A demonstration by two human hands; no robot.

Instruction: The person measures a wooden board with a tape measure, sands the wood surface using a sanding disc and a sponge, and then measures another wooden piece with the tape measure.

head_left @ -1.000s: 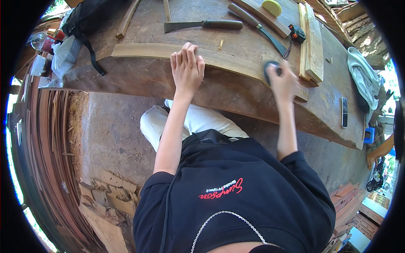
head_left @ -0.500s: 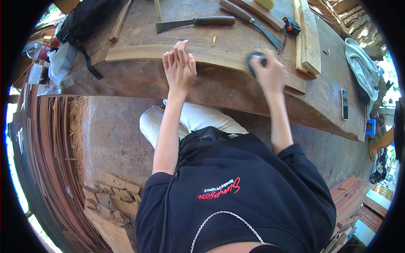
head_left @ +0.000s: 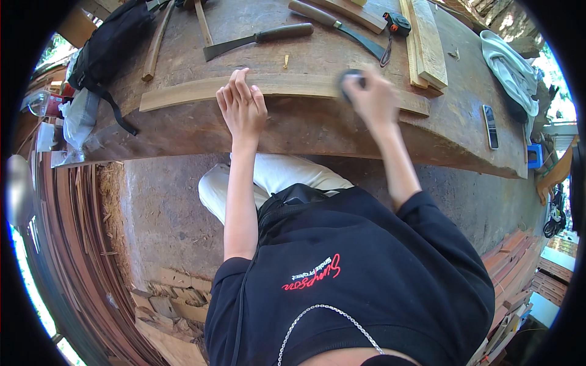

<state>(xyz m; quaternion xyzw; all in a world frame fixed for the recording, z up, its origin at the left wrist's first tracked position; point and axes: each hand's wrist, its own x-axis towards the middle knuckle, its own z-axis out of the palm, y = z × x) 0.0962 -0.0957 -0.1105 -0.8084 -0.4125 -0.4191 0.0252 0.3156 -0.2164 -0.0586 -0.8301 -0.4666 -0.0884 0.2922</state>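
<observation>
A long pale wooden strip (head_left: 293, 83) lies along the near edge of the workbench. My left hand (head_left: 242, 113) is bent over its left-middle part, fingers across the top and thumb toward the near side. Farther right, my right hand (head_left: 375, 100) grips a dark rounded object (head_left: 351, 85) at the strip. Motion blur hides what kind of object it is. Just beyond the strip lie a knife with a dark handle (head_left: 259, 40) and a curved blade with a wooden handle (head_left: 342, 29). Between the strip and the first knife sits a small yellowish piece (head_left: 285, 61).
A tape measure (head_left: 397, 24) and pale boards (head_left: 427, 49) lie at the right. A phone (head_left: 491, 127) and light cloth (head_left: 511, 73) are near the bench's right end. A black bag (head_left: 110, 52) with a hanging strap occupies the left. Long planks (head_left: 76, 232) are stacked on the floor.
The whole view has shifted, so the bench appears farther left and tilted. Both hands keep nearly the same places along the strip; the right hand stays blurred with the dark object in it.
</observation>
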